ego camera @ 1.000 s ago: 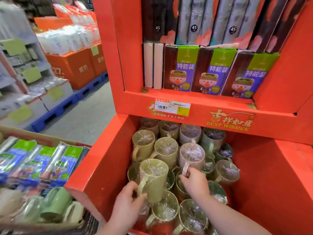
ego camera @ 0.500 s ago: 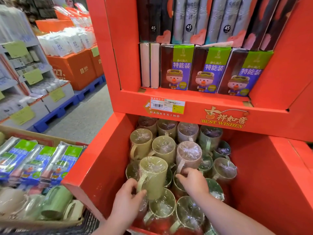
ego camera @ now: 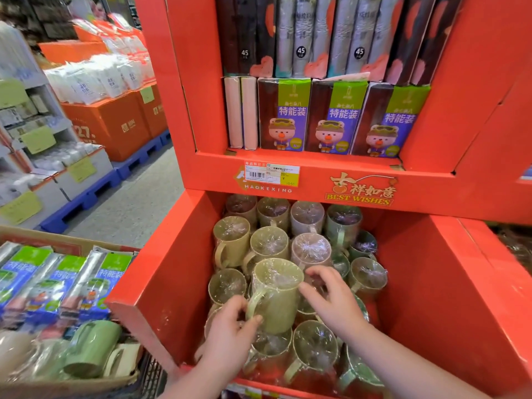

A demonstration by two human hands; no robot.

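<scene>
Inside the red bin, wrapped mugs fill the back. The left hand grips the olive mug by its handle near the bin's front, and the right hand touches it with loose fingers. Setting it down apparently remains.

Retail shop floor, self-service type. Red cardboard display stand with barcode price label on shelf edge, identical boxed packs faced out above, bin of shrink-wrapped mugs below. Across aisle: orange cartons stacked on blue pallets, white bagged goods on top, yellow-green price tags clipped to shelving.
</scene>
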